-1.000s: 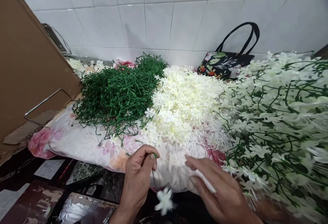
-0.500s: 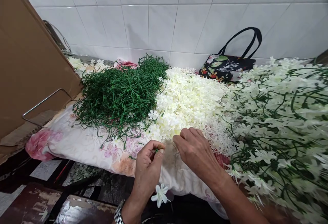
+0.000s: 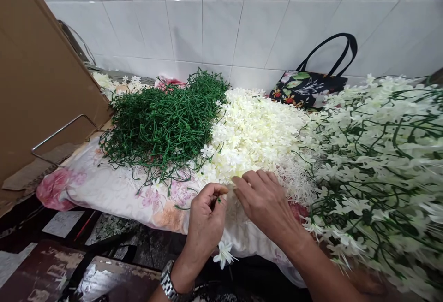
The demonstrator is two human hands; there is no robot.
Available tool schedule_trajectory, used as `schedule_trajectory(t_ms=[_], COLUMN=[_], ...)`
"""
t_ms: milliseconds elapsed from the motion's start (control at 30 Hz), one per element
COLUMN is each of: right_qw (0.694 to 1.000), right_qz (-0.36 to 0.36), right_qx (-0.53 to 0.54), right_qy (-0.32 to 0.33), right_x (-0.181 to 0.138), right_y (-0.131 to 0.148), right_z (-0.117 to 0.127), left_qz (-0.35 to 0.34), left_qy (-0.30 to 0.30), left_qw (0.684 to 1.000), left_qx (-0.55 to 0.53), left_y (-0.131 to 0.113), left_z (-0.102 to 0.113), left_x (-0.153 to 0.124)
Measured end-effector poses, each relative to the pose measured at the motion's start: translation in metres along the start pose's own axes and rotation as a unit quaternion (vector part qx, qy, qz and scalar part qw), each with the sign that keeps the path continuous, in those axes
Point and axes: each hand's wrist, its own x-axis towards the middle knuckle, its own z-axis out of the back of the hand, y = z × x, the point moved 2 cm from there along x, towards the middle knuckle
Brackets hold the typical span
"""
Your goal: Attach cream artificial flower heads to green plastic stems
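My left hand [image 3: 206,216], wearing a metal wristwatch [image 3: 168,283], pinches a green artificial flower stem [image 3: 219,200] between thumb and forefinger. A white artificial flower [image 3: 224,254] hangs below that hand and seems to belong to the same stem. My right hand [image 3: 265,203] is curled, its fingers closed at the front edge of a heap of white flower heads [image 3: 259,129]; its fingertips face my left hand. Whatever those fingers hold is hidden. Beyond my left hand lies a tangled pile of green plastic stems [image 3: 162,127].
Assembled white flowers on green stems [image 3: 380,163] are heaped at the right. A black floral handbag [image 3: 308,87] leans against the tiled wall [image 3: 221,30]. A cardboard box [image 3: 44,76] stands at the left. Flowered cloth [image 3: 138,200] covers the work surface.
My left hand has shifted slightly up and right with the stem and dangling flower, closer to my right hand. The right hand stays at the heap's edge. The view has tilted a little.
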Motion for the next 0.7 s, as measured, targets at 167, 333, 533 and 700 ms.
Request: schedule_trajectory(t_ms=[167, 333, 533, 700], right_qw=[0.999, 0.985, 0.937, 0.905], right_qz=[-0.011, -0.069, -0.155, -0.174], right_qx=[0.020, 0.145, 0.312, 0.386], right_qy=[-0.031, -0.065, -0.009, 0.027], right_x=[0.004, -0.004, -0.007, -0.014], right_y=[-0.004, -0.011, -0.011, -0.007], right_z=[-0.001, 0.009, 0.021, 0.025], left_qz=[0.014, 0.005, 0.016, 0.003], left_qy=[0.002, -0.004, 0.049, 0.048], left_qw=[1.000, 1.000, 0.999, 0.999], left_qx=[0.015, 0.010, 0.010, -0.024], left_y=[-0.001, -0.003, -0.007, -0.014], left_z=[0.001, -0.003, -0.011, -0.009], left_x=[-0.002, 0.003, 0.007, 0.002])
